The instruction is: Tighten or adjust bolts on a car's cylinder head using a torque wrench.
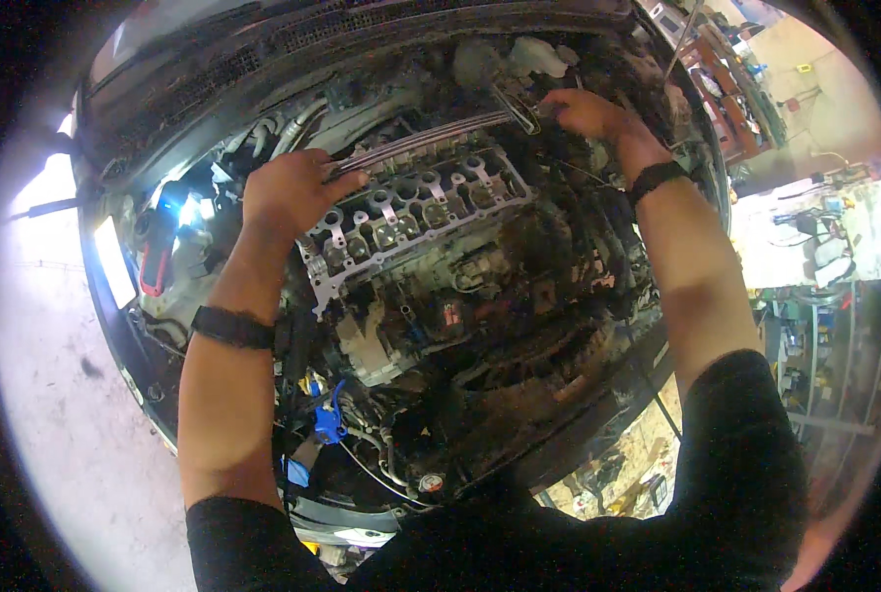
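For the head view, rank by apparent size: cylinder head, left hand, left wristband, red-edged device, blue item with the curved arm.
1. Cylinder head
2. Left hand
3. Red-edged device and left wristband: too alike to rank
4. Blue item with the curved arm

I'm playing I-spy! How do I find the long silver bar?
In the engine bay, find the grey block. Along its far side, from the left hand toward the right hand, runs the bar. It's thin and shiny, while the block is broad and full of holes.
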Available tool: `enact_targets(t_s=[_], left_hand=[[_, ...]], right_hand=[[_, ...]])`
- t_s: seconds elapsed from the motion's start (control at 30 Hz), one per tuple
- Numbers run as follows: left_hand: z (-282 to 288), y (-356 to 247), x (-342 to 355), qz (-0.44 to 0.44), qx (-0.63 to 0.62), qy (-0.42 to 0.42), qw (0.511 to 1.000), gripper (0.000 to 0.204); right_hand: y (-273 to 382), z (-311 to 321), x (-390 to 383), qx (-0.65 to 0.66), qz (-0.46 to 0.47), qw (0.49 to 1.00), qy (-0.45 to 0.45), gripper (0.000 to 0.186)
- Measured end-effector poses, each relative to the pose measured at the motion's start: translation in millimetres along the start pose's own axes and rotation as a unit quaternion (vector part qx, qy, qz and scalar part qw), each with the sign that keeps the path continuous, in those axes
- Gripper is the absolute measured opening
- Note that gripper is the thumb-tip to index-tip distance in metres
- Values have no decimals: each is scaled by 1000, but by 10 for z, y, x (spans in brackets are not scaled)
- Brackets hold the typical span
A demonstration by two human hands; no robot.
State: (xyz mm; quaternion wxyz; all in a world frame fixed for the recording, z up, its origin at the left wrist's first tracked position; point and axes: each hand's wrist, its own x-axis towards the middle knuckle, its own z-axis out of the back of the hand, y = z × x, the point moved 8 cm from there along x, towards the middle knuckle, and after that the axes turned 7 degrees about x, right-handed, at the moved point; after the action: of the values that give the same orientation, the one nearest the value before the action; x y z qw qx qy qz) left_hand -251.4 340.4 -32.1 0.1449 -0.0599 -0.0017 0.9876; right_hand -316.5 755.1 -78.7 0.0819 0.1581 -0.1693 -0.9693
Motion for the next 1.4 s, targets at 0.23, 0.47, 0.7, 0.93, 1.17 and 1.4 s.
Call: enact_targets(t_s=[0.23,0.47,0.7,0.93,1.17,1.4], left_hand=[[-108,25,105,-41,18,3,999,65],[-29,22,42,-46,-1,22,999,75],[-71,15,33,-70,-21,13,997,71],[-130,117,7,-73,-30,0,997,73],[-34,41,-50,-79,-18,10,997,67],[-72,-43,-13,-103,-24,-26,994,67]], right_hand=[[259,-18,-474,-95,-29,971,-216,56],[413,-11,-948,-86,-135,966,-204,53],[457,-44,-1278,-114,-157,947,-255,48],[719,-57,-1630,-72,-152,949,-268,45],[871,-194,-2095,-74,-190,944,-259,35],[870,-144,-2209,-57,-143,945,-290,35]])
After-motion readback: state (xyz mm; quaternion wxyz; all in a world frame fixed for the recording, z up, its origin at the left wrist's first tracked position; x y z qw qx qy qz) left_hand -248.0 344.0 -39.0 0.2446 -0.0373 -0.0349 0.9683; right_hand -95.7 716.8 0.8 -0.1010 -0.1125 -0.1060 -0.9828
